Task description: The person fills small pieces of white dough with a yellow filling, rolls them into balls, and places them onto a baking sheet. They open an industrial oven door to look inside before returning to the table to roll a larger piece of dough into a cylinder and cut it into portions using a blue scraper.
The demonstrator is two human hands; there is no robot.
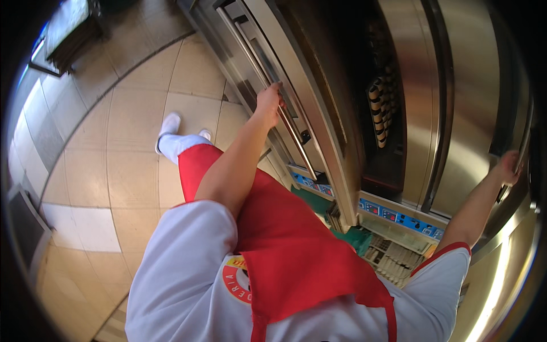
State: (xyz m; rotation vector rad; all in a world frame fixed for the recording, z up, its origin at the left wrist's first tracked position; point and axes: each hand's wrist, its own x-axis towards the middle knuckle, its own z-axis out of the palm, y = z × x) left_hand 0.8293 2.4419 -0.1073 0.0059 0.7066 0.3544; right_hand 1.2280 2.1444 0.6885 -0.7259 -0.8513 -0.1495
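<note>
My left hand [270,104] is closed round the long metal bar handle [246,51] of an oven door [296,74] that stands out from the oven on the left. Far to the right, my right hand [509,167] is wrapped round a second metal handle [503,194] on the steel oven front. Between my arms gapes the dark oven chamber [383,165]. Inside it, rows of small pieces with dark and pale bands [377,114] are partly lost in shadow; their kind is unclear.
A blue control strip [399,218] runs along the oven beneath the chamber. Below it are stacked pale items on a rack [393,256] and green material [359,239]. Tiled floor [137,148] lies to the left, with a dark cart-like frame [71,34] at the far left.
</note>
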